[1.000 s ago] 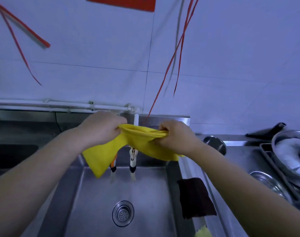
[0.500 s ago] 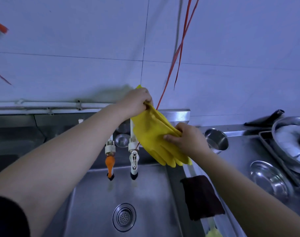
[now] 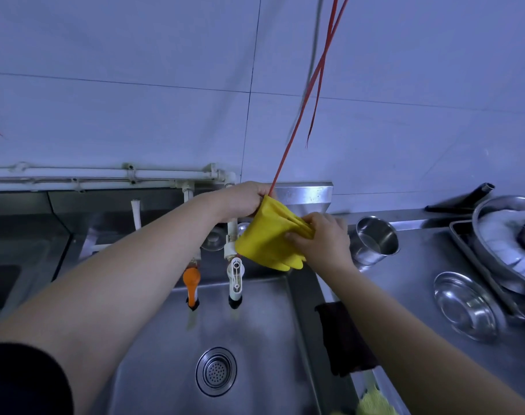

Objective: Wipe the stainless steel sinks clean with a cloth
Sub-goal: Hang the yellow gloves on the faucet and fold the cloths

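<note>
Both hands held yellow rubber gloves above the steel sink.

The stainless steel sink basin (image 3: 255,339) filled the lower middle, its round perforated drain (image 3: 216,371) near the front. A dark brown cloth (image 3: 343,339) lay draped over the sink's right rim. Above the basin, the left hand (image 3: 243,200) pinched the cuff end of the yellow rubber gloves (image 3: 267,235), while the right hand (image 3: 324,238) gripped their bunched middle, glove fingers hanging down. A small steel cup (image 3: 375,239) stood on the counter to the right. Two taps hung below, orange-handled (image 3: 191,283) and white-handled (image 3: 235,278). No writing or label was readable.
</note>
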